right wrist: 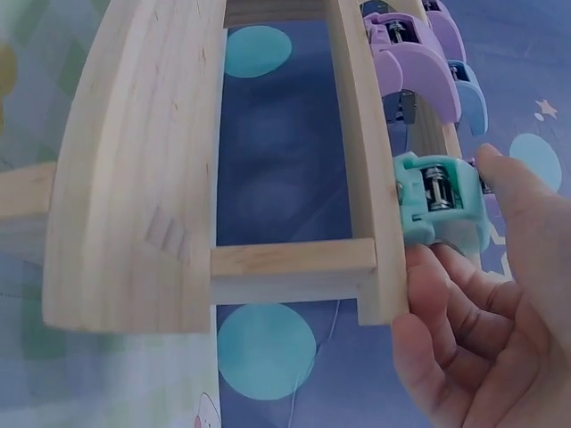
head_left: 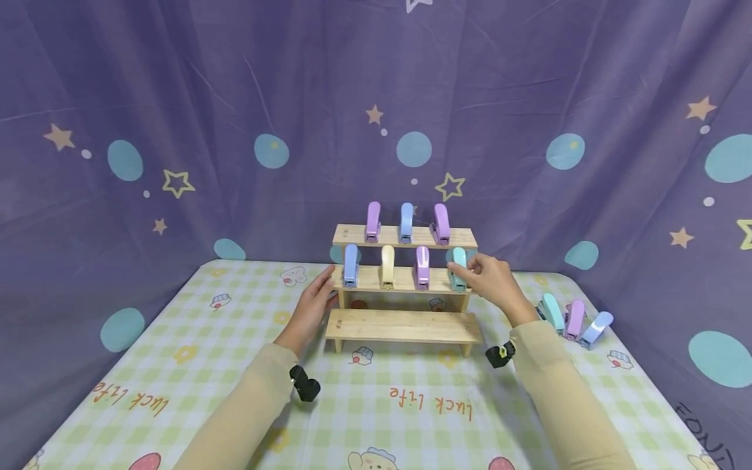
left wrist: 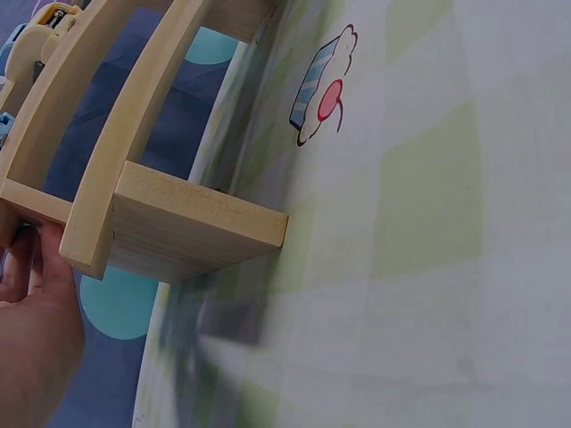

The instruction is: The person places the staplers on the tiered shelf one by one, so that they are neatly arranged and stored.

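Observation:
A teal stapler (head_left: pixel 459 269) stands at the right end of the middle shelf (head_left: pixel 405 279) of a stepped wooden stand. My right hand (head_left: pixel 492 284) pinches it, thumb on one side and fingers bent at the other; the right wrist view shows the teal stapler (right wrist: pixel 439 198) end-on in this grip. My left hand (head_left: pixel 310 307) rests its fingers against the stand's left end, and in the left wrist view the left hand (left wrist: pixel 40 330) touches wood there, its fingertips partly hidden. Beside the teal stapler stand a purple stapler (head_left: pixel 422 267), a yellow stapler (head_left: pixel 387 266) and a blue stapler (head_left: pixel 350 266).
On the top shelf (head_left: pixel 346 233) stand two purple staplers and a blue stapler (head_left: pixel 406 222). The lowest shelf (head_left: pixel 404 326) is nearest me. Right of the stand, a teal stapler (head_left: pixel 552 311), a purple stapler (head_left: pixel 575 318) and a blue stapler (head_left: pixel 596 329) lie on the checked tablecloth (head_left: pixel 235 365).

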### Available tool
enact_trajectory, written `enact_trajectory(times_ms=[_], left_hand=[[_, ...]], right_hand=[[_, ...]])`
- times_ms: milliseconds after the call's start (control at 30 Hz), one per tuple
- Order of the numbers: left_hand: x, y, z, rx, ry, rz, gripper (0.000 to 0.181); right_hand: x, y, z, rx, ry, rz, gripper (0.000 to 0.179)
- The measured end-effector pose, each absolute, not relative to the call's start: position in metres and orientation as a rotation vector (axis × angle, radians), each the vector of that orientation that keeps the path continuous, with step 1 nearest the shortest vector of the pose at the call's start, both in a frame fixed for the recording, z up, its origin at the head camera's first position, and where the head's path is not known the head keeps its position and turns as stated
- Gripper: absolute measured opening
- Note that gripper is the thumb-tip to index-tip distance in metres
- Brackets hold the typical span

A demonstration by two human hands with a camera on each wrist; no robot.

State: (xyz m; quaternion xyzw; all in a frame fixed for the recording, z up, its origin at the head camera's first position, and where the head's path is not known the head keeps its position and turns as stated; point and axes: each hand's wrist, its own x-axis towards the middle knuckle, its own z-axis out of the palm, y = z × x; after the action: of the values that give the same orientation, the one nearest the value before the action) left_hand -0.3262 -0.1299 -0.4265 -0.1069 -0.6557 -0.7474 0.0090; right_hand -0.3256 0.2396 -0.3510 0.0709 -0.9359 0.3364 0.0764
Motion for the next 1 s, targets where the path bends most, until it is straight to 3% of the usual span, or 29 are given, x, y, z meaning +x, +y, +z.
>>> enact_trajectory(times_ms=[367,1000], left_hand=[[-0.327,-0.131,-0.428,-0.327,-2.081,-2.318,0.054],[-0.326,-0.132,-0.426,-0.302,-2.108,-2.328,0.053]], right_hand=[[-0.312,0.27,-0.355,0.2,-2.805,1.021,0.065],[-0.275,0.361,-0.371,0.039,-2.898,0.902,0.064]])
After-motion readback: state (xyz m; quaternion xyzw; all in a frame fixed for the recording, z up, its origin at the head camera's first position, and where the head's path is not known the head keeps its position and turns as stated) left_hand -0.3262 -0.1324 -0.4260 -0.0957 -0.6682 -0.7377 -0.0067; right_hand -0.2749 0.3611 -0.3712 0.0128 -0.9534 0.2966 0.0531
